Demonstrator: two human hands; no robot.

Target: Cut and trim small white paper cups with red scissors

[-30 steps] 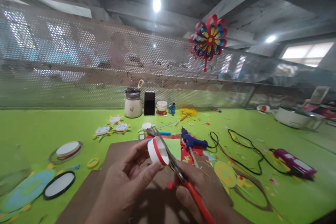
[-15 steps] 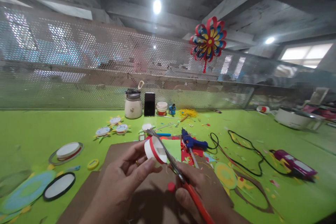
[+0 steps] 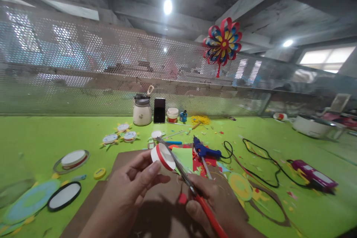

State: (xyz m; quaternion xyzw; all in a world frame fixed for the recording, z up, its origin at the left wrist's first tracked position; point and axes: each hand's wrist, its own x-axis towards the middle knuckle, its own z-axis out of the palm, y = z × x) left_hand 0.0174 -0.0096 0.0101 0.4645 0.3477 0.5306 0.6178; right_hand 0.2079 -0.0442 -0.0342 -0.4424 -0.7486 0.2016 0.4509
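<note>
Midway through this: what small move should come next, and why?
Perhaps steady the ring with the left hand before any cut: it holds one side, while the scissors in the right hand lie near the open rim, contact unclear.

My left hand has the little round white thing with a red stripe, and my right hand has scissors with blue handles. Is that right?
Not quite: the scissors have red handles, not blue, as the head view shows. Your left hand does hold the round white thing with a red stripe, and your right hand holds the scissors.
</note>
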